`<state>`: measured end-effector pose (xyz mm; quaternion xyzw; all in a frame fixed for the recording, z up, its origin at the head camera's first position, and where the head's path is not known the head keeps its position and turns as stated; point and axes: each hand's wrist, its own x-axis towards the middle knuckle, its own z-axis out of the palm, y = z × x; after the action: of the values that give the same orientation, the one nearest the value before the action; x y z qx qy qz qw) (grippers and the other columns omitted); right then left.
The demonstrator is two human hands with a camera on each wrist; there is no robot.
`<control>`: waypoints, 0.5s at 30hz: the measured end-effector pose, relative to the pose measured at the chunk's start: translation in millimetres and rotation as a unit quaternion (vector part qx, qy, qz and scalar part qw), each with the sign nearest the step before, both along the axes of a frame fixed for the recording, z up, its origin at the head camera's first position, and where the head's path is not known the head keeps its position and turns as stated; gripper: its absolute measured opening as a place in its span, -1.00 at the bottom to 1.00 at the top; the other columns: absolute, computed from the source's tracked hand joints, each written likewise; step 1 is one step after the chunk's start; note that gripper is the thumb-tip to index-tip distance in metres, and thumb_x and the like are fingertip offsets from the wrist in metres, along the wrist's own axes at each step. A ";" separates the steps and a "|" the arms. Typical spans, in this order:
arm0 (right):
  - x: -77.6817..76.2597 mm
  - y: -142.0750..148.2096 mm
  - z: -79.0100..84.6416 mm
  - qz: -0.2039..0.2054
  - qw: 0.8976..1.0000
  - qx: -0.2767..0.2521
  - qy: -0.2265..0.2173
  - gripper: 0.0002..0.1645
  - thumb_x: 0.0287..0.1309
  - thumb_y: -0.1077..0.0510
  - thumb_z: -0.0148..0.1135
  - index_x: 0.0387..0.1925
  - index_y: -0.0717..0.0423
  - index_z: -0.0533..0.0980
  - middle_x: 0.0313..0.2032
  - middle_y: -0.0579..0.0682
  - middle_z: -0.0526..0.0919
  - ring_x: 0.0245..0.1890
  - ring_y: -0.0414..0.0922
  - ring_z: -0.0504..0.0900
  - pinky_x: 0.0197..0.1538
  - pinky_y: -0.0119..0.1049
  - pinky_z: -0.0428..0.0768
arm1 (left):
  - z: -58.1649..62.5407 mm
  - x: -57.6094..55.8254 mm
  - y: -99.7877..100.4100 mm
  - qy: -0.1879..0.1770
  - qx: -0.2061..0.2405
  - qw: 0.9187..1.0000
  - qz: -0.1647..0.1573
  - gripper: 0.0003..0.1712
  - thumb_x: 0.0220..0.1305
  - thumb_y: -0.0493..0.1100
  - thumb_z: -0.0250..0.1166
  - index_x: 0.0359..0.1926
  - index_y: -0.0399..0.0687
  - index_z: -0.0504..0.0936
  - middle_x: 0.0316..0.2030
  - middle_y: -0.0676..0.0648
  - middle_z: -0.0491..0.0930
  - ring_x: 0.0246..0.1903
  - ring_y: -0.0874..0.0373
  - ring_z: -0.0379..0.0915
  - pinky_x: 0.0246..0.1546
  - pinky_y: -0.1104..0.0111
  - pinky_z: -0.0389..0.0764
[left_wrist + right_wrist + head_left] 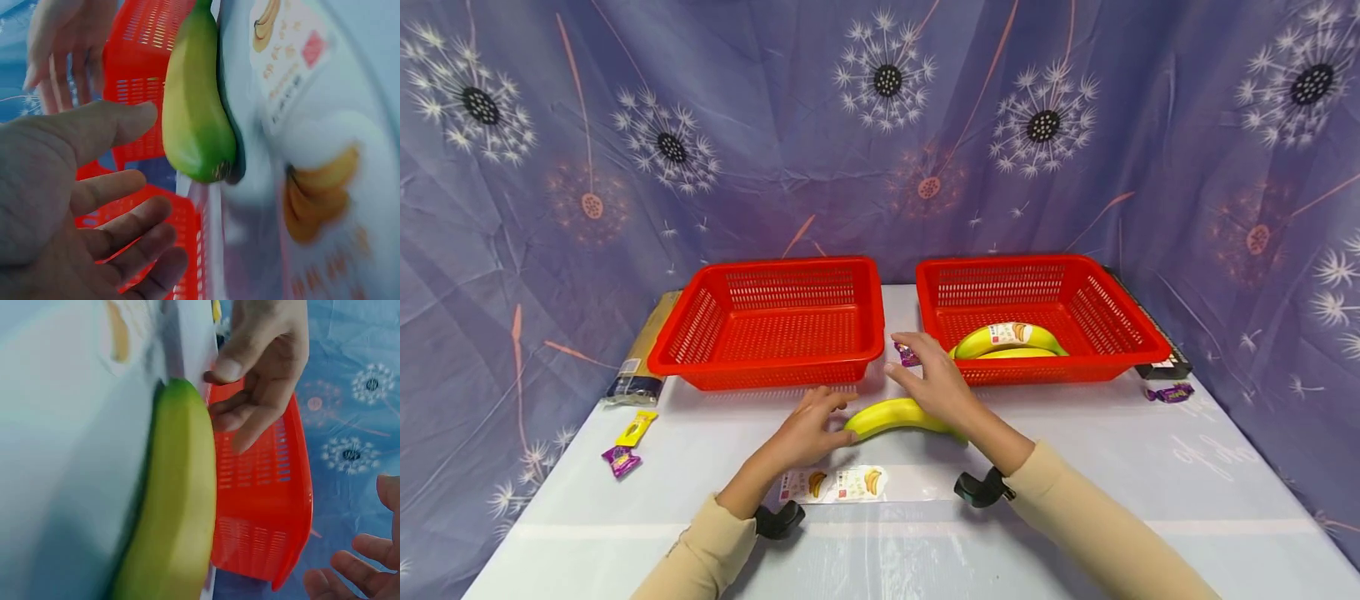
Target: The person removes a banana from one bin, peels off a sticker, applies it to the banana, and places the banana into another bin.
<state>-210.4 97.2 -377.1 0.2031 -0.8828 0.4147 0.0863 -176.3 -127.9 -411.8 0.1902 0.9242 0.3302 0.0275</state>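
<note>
A yellow banana (889,415) with greenish ends lies crosswise on the white table between the two hands. My left hand (807,430) is at its left end, fingers spread and loosely bent; in the left wrist view a gap shows between the thumb and the banana (195,103). Over the banana's right part hovers my right hand (942,385), its fingers extended, and the right wrist view shows those fingers apart from the fruit. Nearer the person lies a clear strip with banana-picture stickers (862,482).
Two red plastic baskets stand at the back. The left basket (790,367) holds nothing; the right basket (1120,360) holds bananas (1037,337), one bearing a sticker. Wrapped candies (637,427) lie at left, with others between the baskets and at right. Packages flank both baskets.
</note>
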 end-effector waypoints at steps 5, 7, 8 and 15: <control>28.3 14.7 -11.8 0.020 0.998 0.000 0.055 -0.47 0.09 0.02 0.30 0.13 -0.01 0.49 0.02 -0.01 0.54 -0.08 -0.03 0.51 -0.05 -0.15 0.54 | 2.1 21.6 -19.6 0.041 0.006 0.999 0.018 -0.41 0.02 -0.17 0.41 0.14 -0.06 0.52 -0.05 -0.13 0.54 0.07 -0.04 0.33 0.03 0.06 0.42; 39.0 18.5 -18.6 0.033 0.997 0.006 0.069 -0.49 0.04 0.05 0.34 0.07 0.03 0.51 -0.06 0.00 0.56 -0.11 -0.05 0.50 -0.10 -0.18 0.55 | 0.3 29.9 -25.7 0.058 0.005 0.998 0.018 -0.45 -0.01 -0.19 0.42 0.09 -0.07 0.55 -0.12 -0.10 0.53 -0.07 0.06 0.32 -0.13 0.24 0.41; 43.9 19.9 -22.2 0.039 0.997 0.010 0.070 -0.50 0.02 0.06 0.36 0.05 0.05 0.53 -0.09 0.00 0.57 -0.12 -0.05 0.49 -0.11 -0.19 0.55 | -1.0 34.1 -28.0 0.065 0.003 0.998 0.019 -0.47 -0.01 -0.20 0.42 0.06 -0.08 0.57 -0.14 -0.08 0.53 -0.10 0.09 0.31 -0.16 0.29 0.39; 65.1 19.2 -45.2 0.096 0.990 0.077 0.064 -0.59 -0.02 0.04 0.39 -0.09 0.03 0.57 -0.26 -0.04 0.55 -0.23 -0.15 0.46 -0.11 -0.34 0.46 | -11.3 57.7 -33.6 0.044 0.002 0.999 0.024 -0.69 -0.02 -0.20 0.41 -0.17 0.00 0.66 -0.29 0.07 0.47 -0.27 0.24 0.18 -0.29 0.45 0.26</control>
<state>-145.3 116.4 -422.4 0.3186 -0.8813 0.3382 0.0866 -118.7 -161.5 -423.1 0.1828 0.9279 0.3242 -0.0218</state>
